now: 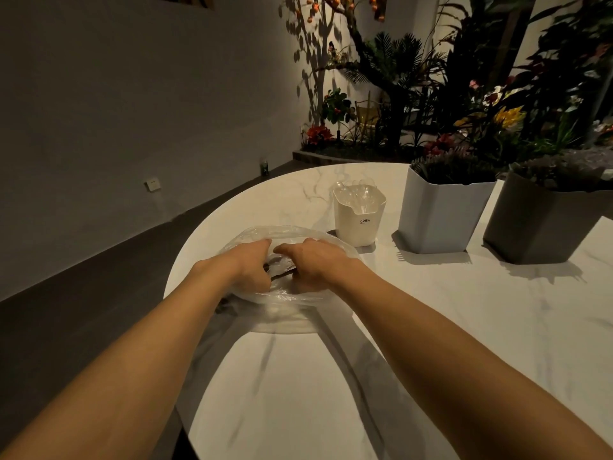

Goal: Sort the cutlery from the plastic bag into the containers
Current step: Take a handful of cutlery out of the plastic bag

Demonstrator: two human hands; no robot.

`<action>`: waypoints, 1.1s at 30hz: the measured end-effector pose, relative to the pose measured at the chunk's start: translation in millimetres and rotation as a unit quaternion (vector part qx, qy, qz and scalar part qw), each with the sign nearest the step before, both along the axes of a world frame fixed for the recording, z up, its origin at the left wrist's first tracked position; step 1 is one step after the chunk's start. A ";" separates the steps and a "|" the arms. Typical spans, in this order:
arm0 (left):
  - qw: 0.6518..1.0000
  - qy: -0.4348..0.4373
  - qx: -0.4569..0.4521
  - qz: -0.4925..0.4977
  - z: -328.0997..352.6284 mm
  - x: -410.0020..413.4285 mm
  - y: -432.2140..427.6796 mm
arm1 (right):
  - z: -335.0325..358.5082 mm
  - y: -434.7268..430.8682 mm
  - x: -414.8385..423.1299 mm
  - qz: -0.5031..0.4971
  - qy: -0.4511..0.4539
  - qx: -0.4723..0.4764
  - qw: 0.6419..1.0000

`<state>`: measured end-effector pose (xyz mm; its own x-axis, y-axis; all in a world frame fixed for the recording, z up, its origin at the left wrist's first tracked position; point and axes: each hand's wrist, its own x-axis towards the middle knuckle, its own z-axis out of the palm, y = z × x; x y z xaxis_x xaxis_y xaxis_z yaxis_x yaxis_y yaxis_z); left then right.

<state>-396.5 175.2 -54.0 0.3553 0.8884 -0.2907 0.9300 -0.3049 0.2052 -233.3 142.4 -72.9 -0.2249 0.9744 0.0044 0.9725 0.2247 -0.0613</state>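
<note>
1. The clear bag (286,232) lies on the table (431,327), near its left edge.
2. The left hand (252,264) and right hand (315,264) reach into the bag side by side, fingers curled down; I cannot tell what they grip.
3. Dark cutlery (278,275) shows between the hands, inside the bag.
4. To the right stand a white cup (360,224) of clear spoons, just beside the bag, then a pale bin (438,217) and a dark bin (540,227).
</note>
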 end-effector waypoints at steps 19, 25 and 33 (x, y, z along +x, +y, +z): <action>0.993 -0.100 -0.069 -0.005 -3.4 -0.4 3.6 | 7.4 13.8 0.7 -0.043 -0.026 -0.103 0.993; 0.982 -0.165 -0.082 0.034 11.0 13.5 -4.1 | 8.5 6.4 0.3 -0.068 -0.002 -0.071 0.995; 0.979 -0.200 -0.016 0.032 34.1 34.8 -15.2 | 14.0 -12.7 -7.7 -0.024 -0.081 -0.035 0.996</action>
<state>-361.7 160.0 -19.9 0.3905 0.9053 -0.1674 0.7899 -0.2360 0.5660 -241.1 129.7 -58.9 -0.1693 0.9808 -0.0973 0.9805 0.1776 0.0841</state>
